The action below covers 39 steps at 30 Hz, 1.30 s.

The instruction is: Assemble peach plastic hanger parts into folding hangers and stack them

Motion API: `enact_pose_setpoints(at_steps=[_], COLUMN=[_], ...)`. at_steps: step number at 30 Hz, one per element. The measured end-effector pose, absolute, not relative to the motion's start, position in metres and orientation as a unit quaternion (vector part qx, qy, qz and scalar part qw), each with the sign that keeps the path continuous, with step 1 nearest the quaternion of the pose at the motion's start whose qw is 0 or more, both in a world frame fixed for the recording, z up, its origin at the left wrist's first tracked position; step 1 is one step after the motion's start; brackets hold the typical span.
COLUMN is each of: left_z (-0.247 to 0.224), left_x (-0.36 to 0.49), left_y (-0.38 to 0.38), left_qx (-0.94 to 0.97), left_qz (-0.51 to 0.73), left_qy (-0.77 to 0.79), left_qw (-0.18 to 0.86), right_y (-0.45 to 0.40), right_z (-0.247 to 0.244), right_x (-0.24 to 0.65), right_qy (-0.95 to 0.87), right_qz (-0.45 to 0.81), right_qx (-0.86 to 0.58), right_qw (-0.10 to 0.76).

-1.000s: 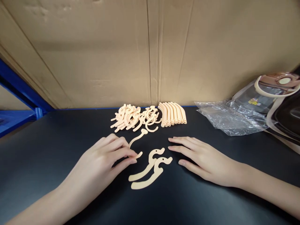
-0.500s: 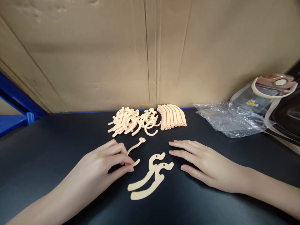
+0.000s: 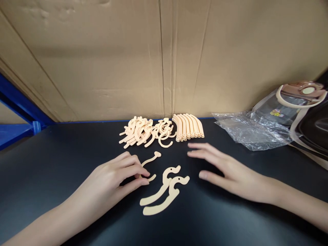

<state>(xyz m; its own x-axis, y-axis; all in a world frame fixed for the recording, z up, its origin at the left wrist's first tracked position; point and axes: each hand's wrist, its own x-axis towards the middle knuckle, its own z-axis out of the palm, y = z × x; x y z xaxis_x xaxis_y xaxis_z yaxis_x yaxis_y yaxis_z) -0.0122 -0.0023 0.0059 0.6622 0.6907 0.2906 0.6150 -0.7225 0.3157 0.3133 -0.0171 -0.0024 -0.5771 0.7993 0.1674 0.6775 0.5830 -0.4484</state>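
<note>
Matt black tabletop [image 3: 210, 225], creased brown cardboard [image 3: 102, 61], glossy clear plastic [image 3: 256, 133]

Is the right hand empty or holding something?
It looks empty: the right hand is open, nothing between thumb and fingers, and the nearest hooked piece lies apart.

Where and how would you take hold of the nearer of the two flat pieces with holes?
I'd pinch the nearer flat piece by its hooked end, coming from above and the right. That end juts past the farther flat piece, and the right hand is on that side. It lies flat, so fingertips should probably close low on opposite edges.
</note>
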Motion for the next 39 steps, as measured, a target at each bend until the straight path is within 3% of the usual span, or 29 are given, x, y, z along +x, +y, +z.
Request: enact_pose_setpoints(at_steps=[2,4,7,14,28,39], left_z=[0.007,0.008,0.007,0.007,0.012,0.014], left_x=[-0.012,-0.012,-0.013,-0.012,-0.011,-0.011], left_y=[-0.003,-0.004,-0.003,-0.005,-0.01,-0.011], left_qx=[0.9,0.893,0.891,0.896,0.9,0.904], left_qz=[0.21,0.216,0.217,0.217,0.204,0.195], left_qy=[0.367,0.376,0.379,0.366,0.362,0.362], left_qw=[0.109,0.118,0.125,0.13,0.129,0.113], right_y=[-0.003,0.016,0.049,0.094,0.085,0.087], right_z=[0.007,0.016,0.02,-0.005,-0.012,-0.005], right_x=[0.323,0.335,0.35,0.355,0.382,0.351], right_qy=[-0.84,-0.821,-0.792,-0.835,-0.829,-0.834], right_qz=[0.157,0.127,0.145,0.119,0.073,0.007], right_qx=[-0.455,-0.485,-0.537,-0.492,-0.529,-0.539], right_qw=[0.252,0.274,0.251,0.216,0.166,0.118])
